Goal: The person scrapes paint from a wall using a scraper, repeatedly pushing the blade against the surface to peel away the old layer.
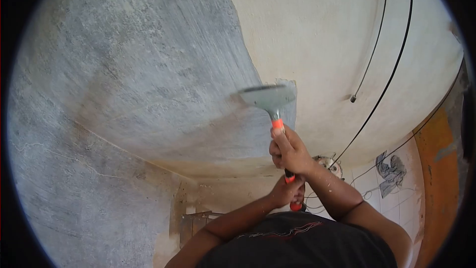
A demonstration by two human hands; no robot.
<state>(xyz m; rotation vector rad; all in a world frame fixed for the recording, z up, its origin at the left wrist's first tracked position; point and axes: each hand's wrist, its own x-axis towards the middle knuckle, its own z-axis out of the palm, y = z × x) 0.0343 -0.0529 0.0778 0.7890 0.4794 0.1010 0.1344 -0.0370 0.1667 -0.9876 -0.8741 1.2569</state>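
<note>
Head camera view: two bare hands hold one long scraper up against the wall. The right hand is higher up, and its grip is closed around the handle, just below the orange band near the head. The left hand is lower down, near the dark shirt, and its grip is closed on the bottom part of the handle. The wide, flat head is a bit blurry. It is at the edge where the rough gray patch meets the smooth cream paint. Right of the scraper, a thin cord hangs down with a small dark end, and a longer black cable runs beside it. A crumpled gray thing lies on the white tiles. An orange panel is at the far right.
</note>
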